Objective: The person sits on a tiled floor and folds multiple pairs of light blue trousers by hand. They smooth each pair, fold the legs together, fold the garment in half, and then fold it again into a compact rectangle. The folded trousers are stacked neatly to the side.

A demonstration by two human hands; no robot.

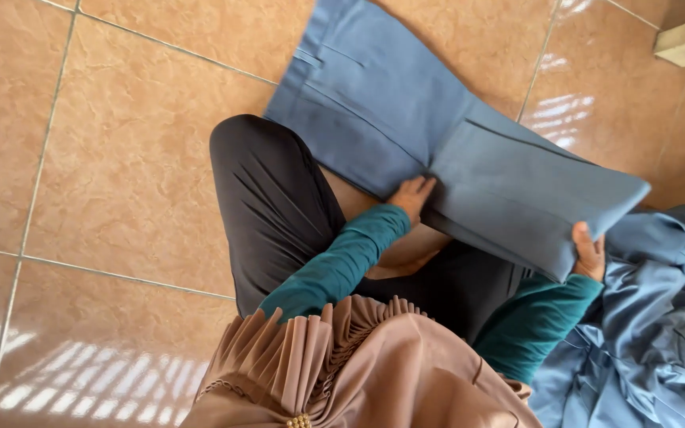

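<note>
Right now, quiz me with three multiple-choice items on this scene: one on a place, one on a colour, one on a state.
1. The heap of blue cloth lies: A on the person's right, B on their left, C on their lap.
2. The sleeves are: A red, B teal, C white.
3. The blue-grey trousers are: A hung up, B rolled up, C spread flat on the tiled floor.
Answers: A, it fills the right edge. B, both forearms show teal. C, left hand presses them while right hand grips an edge.

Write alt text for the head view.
A seated person folds blue trousers on a tan tiled floor, left hand pressing the crease, right hand gripping the folded end. More blue cloth is heaped at right.
</note>
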